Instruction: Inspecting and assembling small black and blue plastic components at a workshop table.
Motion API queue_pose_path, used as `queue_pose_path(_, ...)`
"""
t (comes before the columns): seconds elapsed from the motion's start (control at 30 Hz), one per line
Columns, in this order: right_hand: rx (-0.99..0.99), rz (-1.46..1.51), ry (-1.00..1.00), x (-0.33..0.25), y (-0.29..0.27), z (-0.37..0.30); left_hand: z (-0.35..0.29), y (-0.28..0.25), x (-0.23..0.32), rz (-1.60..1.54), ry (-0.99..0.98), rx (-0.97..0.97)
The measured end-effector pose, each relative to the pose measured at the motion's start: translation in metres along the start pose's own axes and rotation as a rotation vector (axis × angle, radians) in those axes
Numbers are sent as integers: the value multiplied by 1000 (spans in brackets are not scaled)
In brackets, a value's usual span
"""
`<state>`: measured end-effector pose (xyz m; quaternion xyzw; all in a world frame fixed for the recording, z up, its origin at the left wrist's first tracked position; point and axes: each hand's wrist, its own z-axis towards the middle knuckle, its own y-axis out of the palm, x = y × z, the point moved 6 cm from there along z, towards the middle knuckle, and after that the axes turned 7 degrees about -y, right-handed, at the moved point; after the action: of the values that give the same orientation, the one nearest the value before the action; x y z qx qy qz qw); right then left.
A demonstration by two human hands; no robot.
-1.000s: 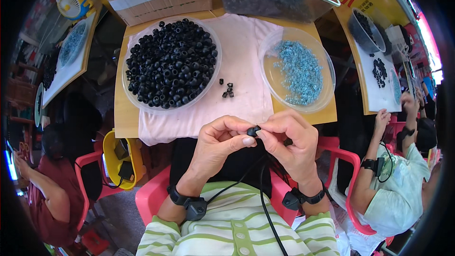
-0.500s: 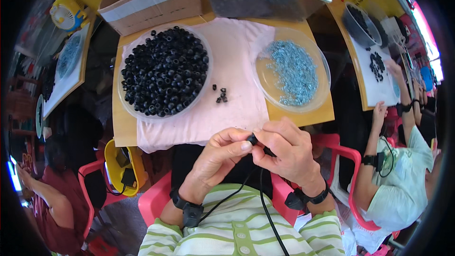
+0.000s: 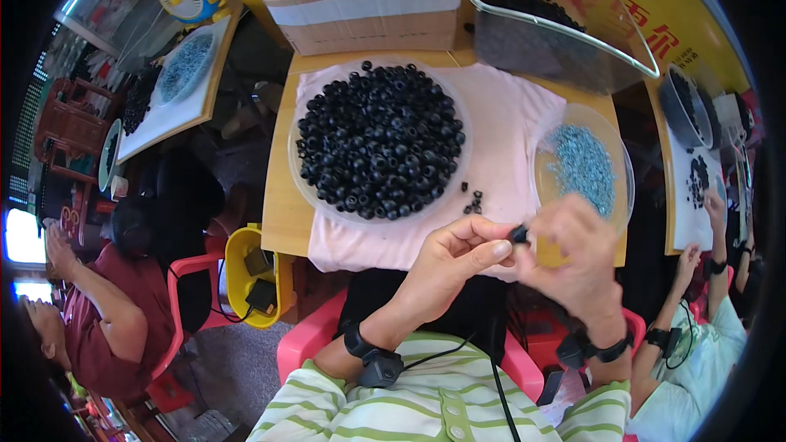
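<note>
My left hand [image 3: 450, 266] is closed in a pinch, with a small black rounded plastic piece [image 3: 518, 234] between thumb and forefinger. Close to its right side is my right hand [image 3: 577, 254], smeared by motion, so what its fingers hold cannot be made out. Beyond the left hand, a round clear tray [image 3: 300, 188] is heaped with black hollow bead-like pieces [image 3: 381, 143]. Several small dark pieces [image 3: 473, 203] lie loose on the pink cloth [image 3: 501, 115]. Past the right hand stands a clear round dish [image 3: 547, 188] of tiny bluish, shiny pieces [image 3: 583, 168].
An open cardboard box [image 3: 364, 20] and a clear bin [image 3: 557, 45] with black pieces line the table's back. A yellow bucket [image 3: 282, 295] hangs low at the left. People sit at neighbouring tables on both sides, one in a maroon shirt [image 3: 115, 319].
The whole view has swung left, so the table sits farther right in it. Both hands were together at the black piece; now the right hand is blurred and slightly apart from the left.
</note>
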<state>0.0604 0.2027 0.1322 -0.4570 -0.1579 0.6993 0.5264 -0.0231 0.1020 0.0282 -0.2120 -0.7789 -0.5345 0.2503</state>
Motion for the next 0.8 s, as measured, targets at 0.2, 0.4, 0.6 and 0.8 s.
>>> queue_pose_path(0.2, 224, -271, 196, 65, -53, 89, -44, -38, 86, 953, 682, 518)
queue_pose_path(0.4, 177, -573, 316, 159, -74, 117, -43, -57, 110, 1289, 715, 846)
queue_pose_path(0.6, 181, -516, 247, 118, -63, 92, -28, -64, 111, 1363, 607, 885)
queue_pose_path(0.8, -230, -186, 374, 111, -9, 3, -34, -66, 114, 1229, 630, 915)
